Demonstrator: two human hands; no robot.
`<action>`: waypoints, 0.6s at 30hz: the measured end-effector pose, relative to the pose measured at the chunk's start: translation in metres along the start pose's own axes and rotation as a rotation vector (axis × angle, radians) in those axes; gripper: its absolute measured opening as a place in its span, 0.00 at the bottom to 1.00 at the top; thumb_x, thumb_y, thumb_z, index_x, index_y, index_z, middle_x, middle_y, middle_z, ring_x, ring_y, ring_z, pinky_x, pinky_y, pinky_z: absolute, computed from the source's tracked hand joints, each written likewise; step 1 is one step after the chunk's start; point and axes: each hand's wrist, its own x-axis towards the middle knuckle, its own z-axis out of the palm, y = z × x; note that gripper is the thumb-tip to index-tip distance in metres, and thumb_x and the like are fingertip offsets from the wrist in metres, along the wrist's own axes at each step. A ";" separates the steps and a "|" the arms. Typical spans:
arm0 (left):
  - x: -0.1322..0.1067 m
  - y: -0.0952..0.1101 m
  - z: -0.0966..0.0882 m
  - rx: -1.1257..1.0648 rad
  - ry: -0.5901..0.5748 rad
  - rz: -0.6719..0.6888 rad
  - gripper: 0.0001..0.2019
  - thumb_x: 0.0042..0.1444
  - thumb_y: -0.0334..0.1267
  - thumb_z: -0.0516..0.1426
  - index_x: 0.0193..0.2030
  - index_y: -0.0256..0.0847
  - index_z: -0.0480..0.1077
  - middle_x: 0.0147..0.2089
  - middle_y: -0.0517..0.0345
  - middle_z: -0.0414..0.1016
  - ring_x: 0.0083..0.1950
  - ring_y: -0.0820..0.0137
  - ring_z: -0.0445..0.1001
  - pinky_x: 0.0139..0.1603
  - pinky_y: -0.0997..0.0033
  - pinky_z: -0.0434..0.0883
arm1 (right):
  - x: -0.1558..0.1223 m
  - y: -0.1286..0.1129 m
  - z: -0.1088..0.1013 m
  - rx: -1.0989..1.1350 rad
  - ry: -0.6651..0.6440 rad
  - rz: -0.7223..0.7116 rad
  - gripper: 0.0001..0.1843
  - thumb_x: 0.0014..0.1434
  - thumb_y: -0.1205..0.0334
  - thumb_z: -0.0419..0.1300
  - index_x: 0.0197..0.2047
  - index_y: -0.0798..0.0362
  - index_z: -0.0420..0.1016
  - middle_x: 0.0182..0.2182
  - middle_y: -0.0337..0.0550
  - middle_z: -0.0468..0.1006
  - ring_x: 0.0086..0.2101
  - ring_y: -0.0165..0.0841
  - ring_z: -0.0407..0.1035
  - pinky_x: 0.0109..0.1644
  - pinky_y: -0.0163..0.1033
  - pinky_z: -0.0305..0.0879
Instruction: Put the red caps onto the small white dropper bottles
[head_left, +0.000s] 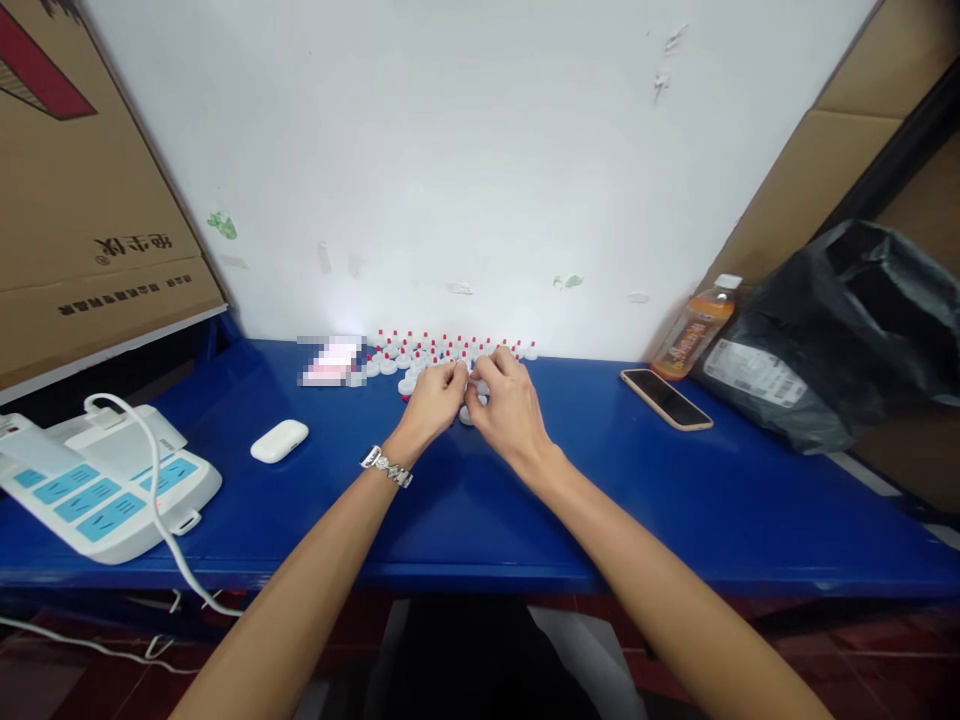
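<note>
Close together over the middle of the blue table are my left hand and my right hand. Thumb and fingers of each are pinched, and the tips nearly meet. What they hold is small and mostly hidden by the fingers. Just behind them stand several small white caps with red tips, grouped toward the wall. A few white pieces lie right by the fingers, and one round white piece shows under my right hand. A metal watch band circles my left wrist.
At left are a white power strip with a cable and a white earbud case. A blurred pinkish packet lies near the white wall. A phone, an orange drink bottle and a black plastic bag are at right.
</note>
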 end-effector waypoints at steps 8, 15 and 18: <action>0.000 -0.004 -0.001 -0.001 -0.019 0.002 0.19 0.62 0.43 0.48 0.21 0.41 0.54 0.20 0.64 0.54 0.24 0.75 0.54 0.24 0.72 0.51 | 0.008 0.005 0.000 0.474 -0.094 0.347 0.04 0.49 0.64 0.61 0.28 0.51 0.68 0.26 0.37 0.70 0.26 0.30 0.62 0.31 0.36 0.58; -0.003 -0.005 0.005 -0.094 -0.130 0.049 0.20 0.64 0.47 0.48 0.23 0.41 0.55 0.20 0.65 0.56 0.23 0.76 0.56 0.24 0.74 0.54 | 0.016 0.023 -0.013 1.173 -0.494 0.752 0.07 0.42 0.63 0.63 0.22 0.53 0.66 0.18 0.36 0.68 0.19 0.26 0.60 0.25 0.34 0.57; -0.005 -0.002 0.010 -0.146 -0.164 0.049 0.21 0.65 0.48 0.48 0.23 0.40 0.58 0.21 0.63 0.59 0.23 0.76 0.58 0.24 0.75 0.55 | 0.019 0.025 -0.016 1.253 -0.627 0.749 0.07 0.45 0.61 0.61 0.23 0.53 0.66 0.18 0.39 0.69 0.18 0.27 0.58 0.23 0.35 0.58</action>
